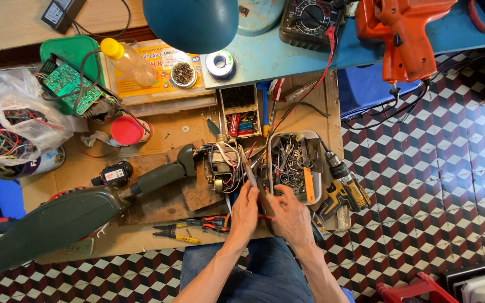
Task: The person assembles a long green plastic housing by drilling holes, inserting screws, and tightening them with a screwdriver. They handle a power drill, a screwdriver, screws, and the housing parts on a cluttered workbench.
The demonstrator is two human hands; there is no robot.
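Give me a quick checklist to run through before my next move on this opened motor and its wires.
1. Left hand at the wires beside the opened motor: ok.
2. Right hand on the thin red wire: ok, grip unclear.
3. Wire cutters close to the left hand: ok.
4. Parts tray beside the right hand: ok.
5. Solder spool on the blue shelf, far side: ok.
6. Whether the motor has power: cannot tell.

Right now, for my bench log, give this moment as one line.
left hand: gripping thin metal tool | right hand: pinching red wire | in front: exposed motor | right: parts tray, yellow drill
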